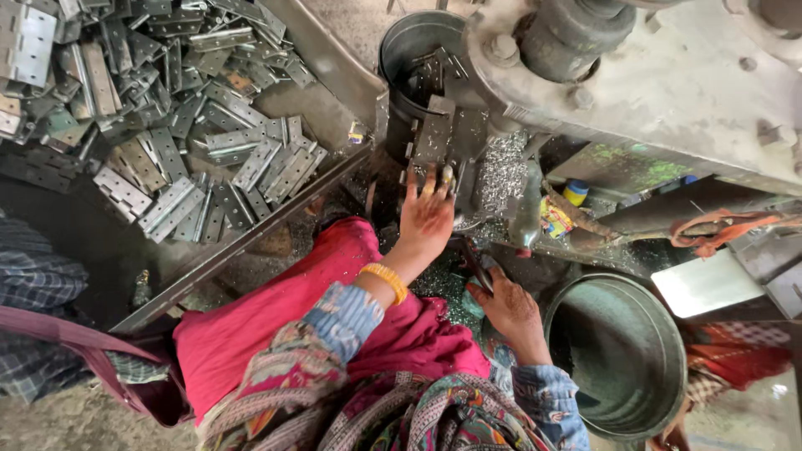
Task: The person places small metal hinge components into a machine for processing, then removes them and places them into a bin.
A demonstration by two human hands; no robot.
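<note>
Resting low beside the round metal tub (622,355), the right hand (511,307) had its fingers curled around a dark lever handle (474,260) that slanted up and away to the left. Farther out, the left hand (426,215) stretched forward with the arm nearly straight, a yellow bangle (385,281) at the wrist, its spread fingers pressing a grey hinge plate (433,138) at the machine (660,79). Fingertips partly hid the plate's near end; its long axis ran away from the person. Beyond lay a pile of hinges (167,108) on the surface.
</note>
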